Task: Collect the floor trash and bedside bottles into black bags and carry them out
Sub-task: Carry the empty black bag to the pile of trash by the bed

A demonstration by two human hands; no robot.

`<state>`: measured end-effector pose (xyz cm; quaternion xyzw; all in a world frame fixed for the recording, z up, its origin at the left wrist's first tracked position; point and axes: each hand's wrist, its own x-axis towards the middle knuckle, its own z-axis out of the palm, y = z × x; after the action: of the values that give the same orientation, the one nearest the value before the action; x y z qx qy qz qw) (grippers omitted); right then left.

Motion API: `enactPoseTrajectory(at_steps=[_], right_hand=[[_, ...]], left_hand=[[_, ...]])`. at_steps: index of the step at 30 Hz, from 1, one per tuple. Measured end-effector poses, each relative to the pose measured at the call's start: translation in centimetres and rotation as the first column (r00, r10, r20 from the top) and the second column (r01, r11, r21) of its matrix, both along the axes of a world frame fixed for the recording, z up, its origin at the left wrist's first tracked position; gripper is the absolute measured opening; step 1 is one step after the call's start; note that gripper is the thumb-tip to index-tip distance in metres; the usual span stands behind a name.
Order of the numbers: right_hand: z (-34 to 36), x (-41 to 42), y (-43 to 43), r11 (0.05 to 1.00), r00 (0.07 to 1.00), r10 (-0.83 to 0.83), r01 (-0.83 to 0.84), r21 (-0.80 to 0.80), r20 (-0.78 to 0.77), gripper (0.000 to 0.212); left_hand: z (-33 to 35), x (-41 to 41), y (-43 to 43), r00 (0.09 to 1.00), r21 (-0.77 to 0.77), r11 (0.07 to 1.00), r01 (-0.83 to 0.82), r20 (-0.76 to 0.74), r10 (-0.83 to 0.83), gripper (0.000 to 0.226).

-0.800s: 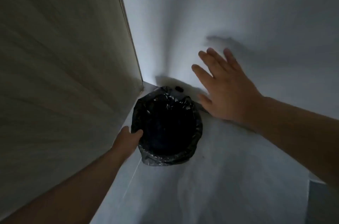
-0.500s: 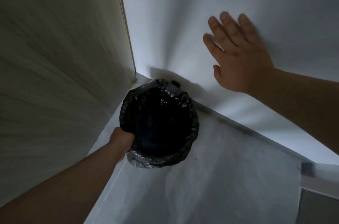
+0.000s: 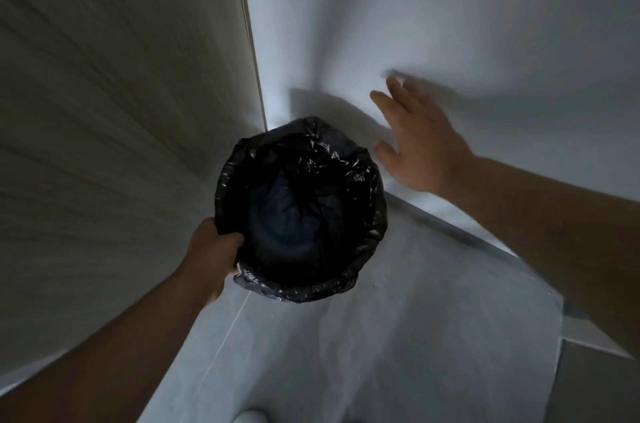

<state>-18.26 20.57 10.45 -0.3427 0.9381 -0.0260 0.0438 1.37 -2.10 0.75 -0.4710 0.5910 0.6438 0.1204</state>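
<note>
A round bin lined with a black bag [image 3: 360, 277] stands in a dim corner of the floor; the bag's edge is folded over the rim. The inside looks dark, and I cannot tell what it holds. My left hand [image 3: 211, 249] grips the bin's near-left rim, fingers curled over the bag. Just right of the bin's far side, my right hand [image 3: 419, 149] hovers near the white wall, fingers spread and blurred, holding nothing.
A wood-grain panel [image 3: 121, 111] rises on the left, close to the bin. The white wall [image 3: 450, 24] meets the light tiled floor [image 3: 381, 353] behind the bin. A pale rounded object [image 3: 251, 417] shows at the bottom edge.
The bin now sits nearer and larger in view, still held at its rim by my left hand. My right hand dropped from higher on the wall down toward the bin.
</note>
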Motion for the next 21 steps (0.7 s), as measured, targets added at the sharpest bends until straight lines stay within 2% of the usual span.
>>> enactPoseTrajectory(at_steps=[1,3,5,7,9,13,16,18,21], right_hand=[[0.6,1.2,-0.3,0.983,0.97,-0.118,0.145,-0.112,0.213,0.065],[2.5,3.3,-1.1,0.867,0.799,-0.298,0.455,-0.202,0.522,0.06],[5.2,4.6,-1.6,0.742,0.657,-0.38,0.637,-0.209,0.651,0.042],[9.0,5.6,-2.0,0.688,0.62,-0.409,0.691,-0.219,0.67,0.022],[13.4,6.8,-1.9,0.638,0.602,-0.448,0.733,-0.235,0.66,0.016],[23.1,9.1,-1.0,0.545,0.586,-0.459,0.779,-0.309,0.668,0.016],[29.7,11.2,0.1,0.524,0.603,-0.426,0.772,-0.359,0.675,0.019],[34.0,13.1,0.5,0.513,0.605,-0.384,0.768,-0.384,0.698,0.024],[39.4,16.0,0.8,0.46,0.55,-0.33,0.803,-0.378,0.767,0.025]], left_hand=[[1.7,0.6,0.0,1.0,0.002,1.0,-0.003,-0.006,0.003,0.03],[5.5,1.7,0.1,1.0,0.002,1.0,0.004,-0.014,-0.004,0.027],[9.6,2.4,0.6,0.999,0.031,1.0,0.004,-0.039,-0.002,0.03],[14.4,2.7,0.8,0.997,0.051,0.999,0.012,-0.072,-0.008,0.031],[19.2,3.2,1.0,0.995,0.063,0.998,0.014,-0.104,-0.007,0.033],[28.6,4.8,1.2,0.986,0.046,0.998,-0.046,-0.155,0.053,0.024],[35.2,6.6,1.6,0.979,0.04,0.995,-0.096,-0.177,0.102,0.019],[39.7,8.2,1.8,0.979,0.027,0.996,-0.086,-0.182,0.09,0.018],[45.0,11.0,1.6,0.983,-0.042,0.998,-0.048,-0.178,0.04,0.018]])
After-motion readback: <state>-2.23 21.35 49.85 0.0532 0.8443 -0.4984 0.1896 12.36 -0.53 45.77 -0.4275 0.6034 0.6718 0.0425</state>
